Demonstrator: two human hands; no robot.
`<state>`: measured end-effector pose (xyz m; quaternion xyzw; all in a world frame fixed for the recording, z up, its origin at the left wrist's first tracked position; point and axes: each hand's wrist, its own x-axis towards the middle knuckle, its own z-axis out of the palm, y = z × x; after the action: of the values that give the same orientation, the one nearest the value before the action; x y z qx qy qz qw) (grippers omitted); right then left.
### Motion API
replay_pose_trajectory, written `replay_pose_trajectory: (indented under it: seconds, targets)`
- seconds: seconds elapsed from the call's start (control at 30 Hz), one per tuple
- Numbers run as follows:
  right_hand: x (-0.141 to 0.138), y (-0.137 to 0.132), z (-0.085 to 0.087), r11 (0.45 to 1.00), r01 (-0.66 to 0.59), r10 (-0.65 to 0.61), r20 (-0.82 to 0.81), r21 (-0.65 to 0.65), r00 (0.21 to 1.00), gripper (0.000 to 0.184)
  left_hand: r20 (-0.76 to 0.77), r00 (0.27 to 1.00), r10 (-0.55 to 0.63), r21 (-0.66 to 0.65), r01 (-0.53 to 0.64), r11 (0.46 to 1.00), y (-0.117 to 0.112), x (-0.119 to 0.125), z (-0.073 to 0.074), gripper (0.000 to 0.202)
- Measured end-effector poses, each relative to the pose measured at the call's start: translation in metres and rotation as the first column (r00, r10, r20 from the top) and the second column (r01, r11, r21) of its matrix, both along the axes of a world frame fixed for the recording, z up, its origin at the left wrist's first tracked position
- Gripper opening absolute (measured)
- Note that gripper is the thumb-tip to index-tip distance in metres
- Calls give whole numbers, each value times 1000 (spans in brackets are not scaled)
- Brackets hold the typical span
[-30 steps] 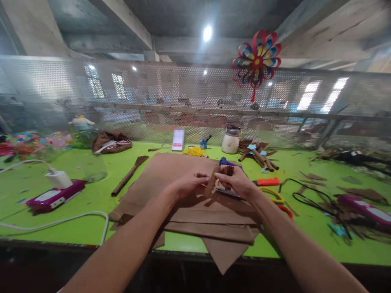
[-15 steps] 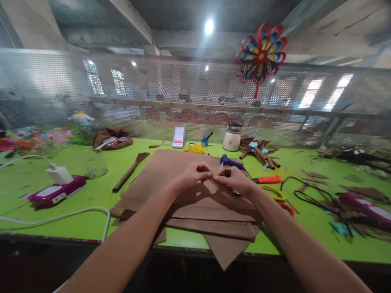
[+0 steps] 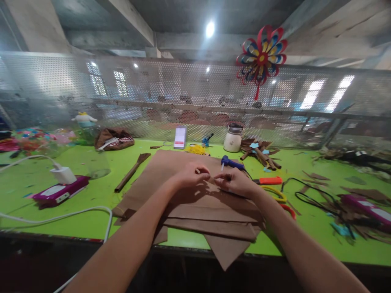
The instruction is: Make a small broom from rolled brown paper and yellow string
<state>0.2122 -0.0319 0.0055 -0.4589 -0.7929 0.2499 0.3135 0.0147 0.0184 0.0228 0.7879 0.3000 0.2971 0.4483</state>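
My left hand (image 3: 192, 176) and my right hand (image 3: 235, 182) meet over a stack of brown paper sheets (image 3: 195, 211) on the green table (image 3: 76, 195). Both hands have their fingers pinched together on a small piece of brown paper (image 3: 225, 176) held between them, most of it hidden by my fingers. A blue glue gun (image 3: 232, 163) lies just behind my right hand. An orange utility knife (image 3: 269, 180) and yellow and red scissors (image 3: 279, 199) lie to the right of my right wrist.
A rolled brown paper stick (image 3: 131, 173) lies left of the stack. A purple device with a white plug (image 3: 61, 188) and a white cable (image 3: 61, 219) are at the left. A white jar (image 3: 232, 140), a phone (image 3: 180, 137), brown paper rolls (image 3: 259, 152) and a perforated metal screen (image 3: 183, 97) stand behind. Black cable (image 3: 311, 195) and paper scraps lie right.
The brown paper piece stood up between my hands a second ago; it is now pressed small between my fingertips, and both hands have lowered towards the sheets. The glue gun behind them is now uncovered.
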Motion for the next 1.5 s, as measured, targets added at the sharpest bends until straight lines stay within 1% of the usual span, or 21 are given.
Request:
replay_pose_trajectory:
  seconds: [0.07, 0.1, 0.2, 0.27, 0.33, 0.43, 0.53, 0.6, 0.63, 0.77, 0.87, 1.1, 1.23, 1.3, 1.43, 1.5]
  targets:
    - [-2, -3, 2, 1000, -14, 13, 56, 12, 998, 30, -88, 996, -30, 139, 42, 989, -3, 3, -2, 11]
    - [-3, -4, 2, 1000, -21, 19, 77, 17, 997, 29, -132, 991, -28, 186, 52, 981, -3, 5, -3, 12]
    - [-4, -5, 3, 999, -22, 18, 102, 33, 995, 28, -221, 975, -11, 221, 61, 973, -2, 9, -9, 16]
    - [-4, -5, 2, 999, -5, 1, 101, 47, 995, 28, -222, 975, -31, 198, 76, 977, -1, 8, -11, 16]
    - [-3, -4, 2, 998, 9, -15, 102, 55, 995, 28, -194, 979, -59, 145, 88, 986, -1, 6, -13, 16]
    - [-1, -2, 1, 998, 11, -16, 98, 54, 995, 28, -107, 991, -86, -21, 85, 996, -3, 3, -16, 17]
    - [-2, -2, 0, 997, 3, -12, 100, 81, 995, 27, -14, 993, -118, -231, 112, 966, -5, 1, -21, 20]
    - [-4, -2, -2, 995, -6, -5, 106, 103, 994, 26, 5, 989, -150, -319, 144, 937, -4, 0, -24, 20]
    - [-6, -3, -2, 994, -16, 4, 110, 110, 994, 26, 1, 985, -171, -340, 161, 927, -3, 0, -25, 20]
    - [-12, -8, -6, 985, -46, 23, 137, 167, 990, 21, -27, 964, -264, -339, 240, 910, 6, 1, -29, 18]
    - [-14, -10, -7, 978, -44, 15, 143, 204, 990, 19, -36, 955, -293, -331, 265, 905, 11, 1, -28, 19]
    - [-16, -11, -5, 979, -47, 31, 79, 201, 996, 19, -82, 956, -282, -329, 241, 913, 14, -3, -27, 19]
    - [-17, -9, -7, 979, -56, 41, 79, 198, 996, 19, -52, 960, -273, -390, 232, 891, 14, -5, -27, 18]
    - [-17, -8, -7, 977, -51, 33, 89, 208, 996, 18, -37, 964, -264, -412, 226, 883, 14, -7, -27, 17]
    - [-18, -9, -10, 973, -24, 6, 79, 231, 997, 17, -28, 968, -248, -413, 215, 885, 13, -9, -25, 15]
    - [-19, -11, -12, 976, -1, -13, 60, 218, 998, 18, -37, 970, -242, -408, 206, 889, 13, -8, -25, 16]
